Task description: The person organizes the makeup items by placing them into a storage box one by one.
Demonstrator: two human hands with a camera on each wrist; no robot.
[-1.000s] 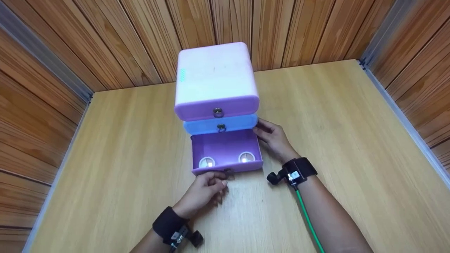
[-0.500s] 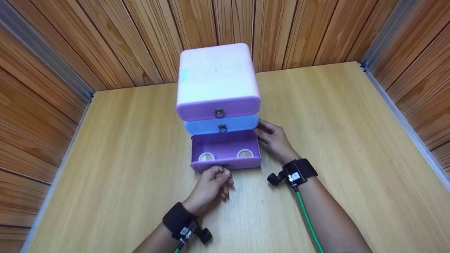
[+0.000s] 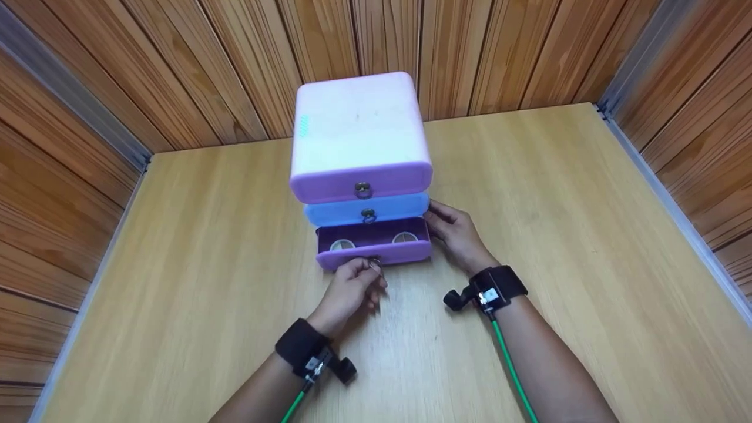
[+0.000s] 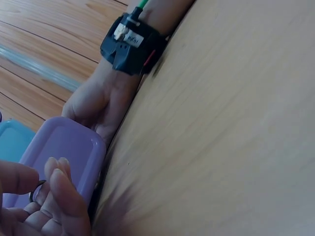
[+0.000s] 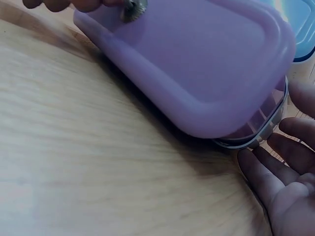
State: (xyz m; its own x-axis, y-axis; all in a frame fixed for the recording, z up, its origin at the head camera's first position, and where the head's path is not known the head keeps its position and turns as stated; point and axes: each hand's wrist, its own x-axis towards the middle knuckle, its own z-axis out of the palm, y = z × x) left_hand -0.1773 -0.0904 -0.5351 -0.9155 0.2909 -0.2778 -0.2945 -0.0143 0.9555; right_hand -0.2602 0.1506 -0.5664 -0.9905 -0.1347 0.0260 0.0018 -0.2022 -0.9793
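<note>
A small chest with a pale pink top stands on the table, its bottom purple drawer partly pulled out. Two round, white-rimmed items lie in that drawer, one on the left and one on the right; I cannot tell their kind. My left hand pinches the drawer's ring pull at the front. With relaxed fingers, my right hand touches the chest's lower right side, steadying contact seen beside the drawer in the right wrist view. Its fingertips are partly hidden in the head view.
Above the open drawer are a blue drawer and a purple top drawer, both closed, with metal ring pulls. Wood-panelled walls rise behind and at both sides of the wooden table. Green cables run from the wrist straps.
The bottom drawer has slid inward, away from me, with my left hand moving along at its front. My left fingers now hold the ring pull. My right hand has stayed at the chest's side.
</note>
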